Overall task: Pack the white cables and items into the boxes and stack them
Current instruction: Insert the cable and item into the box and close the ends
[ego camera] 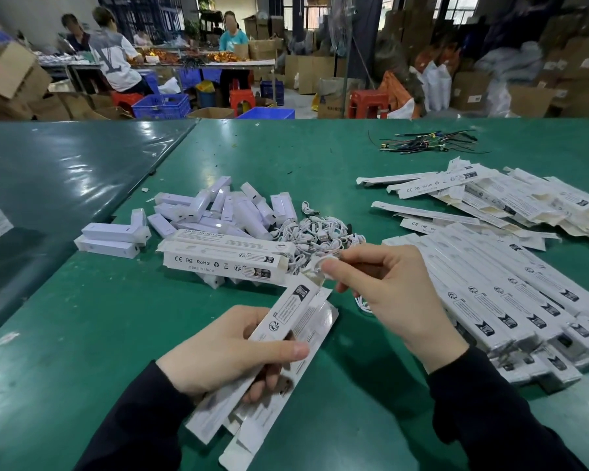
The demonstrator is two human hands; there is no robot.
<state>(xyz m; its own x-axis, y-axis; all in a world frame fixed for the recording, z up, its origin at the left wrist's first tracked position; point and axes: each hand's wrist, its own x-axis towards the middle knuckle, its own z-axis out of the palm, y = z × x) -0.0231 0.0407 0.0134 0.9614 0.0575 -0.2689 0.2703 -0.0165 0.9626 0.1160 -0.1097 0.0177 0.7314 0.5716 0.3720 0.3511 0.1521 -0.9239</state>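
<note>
Over green table [99, 317]: left hand [228, 348] gripping open lamp box [286, 331], right hand [385, 287] pinching coiled white cable [315, 263] at its mouth; stacked boxes [510, 300] right, loose cables [320, 232] remaining.

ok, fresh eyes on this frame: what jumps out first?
The two hands at centre: the left hand grips a long white box, and the right hand pinches a coiled white cable at its open end. Behind them lies a cable pile; at right, rows of boxes on the green table.
</note>
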